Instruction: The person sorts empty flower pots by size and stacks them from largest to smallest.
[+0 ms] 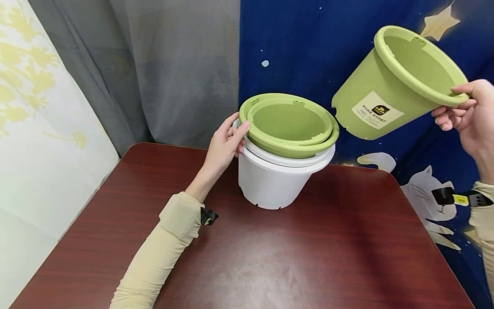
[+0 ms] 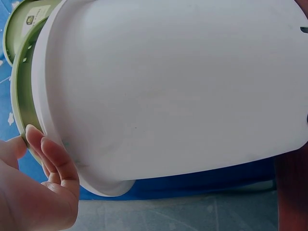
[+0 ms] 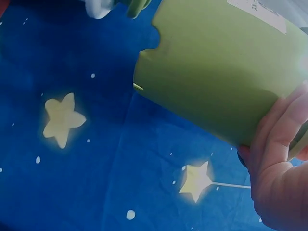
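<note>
In the head view my right hand (image 1: 472,113) grips the rim of a green flowerpot (image 1: 366,94), raised and tilted at the upper right. A pale label with a dark logo shows on its side. On the table stands a white flowerpot (image 1: 270,184), with another white rim and green flowerpots (image 1: 289,148) nested in its top. My left hand (image 1: 227,141) pinches the green rim at the stack's left side, thumb on top. The left wrist view shows my left fingers (image 2: 62,161) beside the white pot's rim. The right wrist view has my right fingers (image 3: 284,125) against the raised pot.
The dark red wooden table (image 1: 270,257) carries the stack near its far edge. Behind it hang a grey curtain (image 1: 185,77) and a blue curtain (image 1: 285,51) with stars and a cat. A pale patterned surface (image 1: 38,150) borders the table's left side.
</note>
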A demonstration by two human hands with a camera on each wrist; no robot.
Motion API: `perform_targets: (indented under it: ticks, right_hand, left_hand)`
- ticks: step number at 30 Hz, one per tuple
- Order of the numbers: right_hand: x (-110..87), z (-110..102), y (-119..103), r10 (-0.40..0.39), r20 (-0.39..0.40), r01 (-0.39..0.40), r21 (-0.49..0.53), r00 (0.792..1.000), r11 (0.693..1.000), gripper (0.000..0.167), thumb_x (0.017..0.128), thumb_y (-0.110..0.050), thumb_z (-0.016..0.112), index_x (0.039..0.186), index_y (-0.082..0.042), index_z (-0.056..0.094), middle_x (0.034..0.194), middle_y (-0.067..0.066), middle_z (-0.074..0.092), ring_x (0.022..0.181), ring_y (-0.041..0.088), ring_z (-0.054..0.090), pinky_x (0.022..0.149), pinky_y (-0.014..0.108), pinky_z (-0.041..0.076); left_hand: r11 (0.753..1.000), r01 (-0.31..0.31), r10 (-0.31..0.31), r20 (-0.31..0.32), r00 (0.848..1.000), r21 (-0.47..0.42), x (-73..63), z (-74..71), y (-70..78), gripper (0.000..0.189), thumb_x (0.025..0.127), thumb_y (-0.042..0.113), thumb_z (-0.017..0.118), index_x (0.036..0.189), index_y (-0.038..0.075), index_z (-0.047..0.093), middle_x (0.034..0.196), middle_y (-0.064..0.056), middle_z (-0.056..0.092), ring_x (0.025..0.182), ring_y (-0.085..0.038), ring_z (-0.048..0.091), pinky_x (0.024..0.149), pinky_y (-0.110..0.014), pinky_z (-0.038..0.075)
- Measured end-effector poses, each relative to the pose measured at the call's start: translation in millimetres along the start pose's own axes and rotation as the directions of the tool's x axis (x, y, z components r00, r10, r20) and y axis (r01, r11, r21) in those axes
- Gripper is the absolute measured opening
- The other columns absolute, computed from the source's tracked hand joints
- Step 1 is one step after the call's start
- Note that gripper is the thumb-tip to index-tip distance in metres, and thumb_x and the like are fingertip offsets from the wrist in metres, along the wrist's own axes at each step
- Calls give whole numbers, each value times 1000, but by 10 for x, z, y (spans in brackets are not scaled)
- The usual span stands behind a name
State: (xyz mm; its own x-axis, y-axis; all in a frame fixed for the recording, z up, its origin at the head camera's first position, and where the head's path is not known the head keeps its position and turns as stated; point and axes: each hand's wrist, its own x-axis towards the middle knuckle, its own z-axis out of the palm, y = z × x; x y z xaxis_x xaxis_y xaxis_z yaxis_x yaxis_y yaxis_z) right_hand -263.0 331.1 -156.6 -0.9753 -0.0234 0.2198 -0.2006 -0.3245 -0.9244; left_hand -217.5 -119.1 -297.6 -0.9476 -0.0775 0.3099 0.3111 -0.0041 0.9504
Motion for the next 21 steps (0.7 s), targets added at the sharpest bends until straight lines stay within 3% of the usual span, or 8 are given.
perform_targets:
  ticks: [14,21]
  right_hand:
    - [59,555,-83,-45,-14,45,40,999,998,16,102,1,47,92,11,55,56,25,62,35,28,55,31,28,43]
    - [49,745,-59,23,-21,-22,48,1000,999,19,101,2,50,88,13,60,59,26,61,39,29,53,37,32,46]
  left_hand:
    - [1000,-10,10,-13,1000,2,-15,-24,7,61,101,33,64,153,10,42,75,-5,58,56,-10,52,50,-22,46]
    - [1000,-6,6,-3,1000,-14,1,8,-7,62,101,32,64,153,10,41,74,-4,57,55,-10,52,50,-21,46]
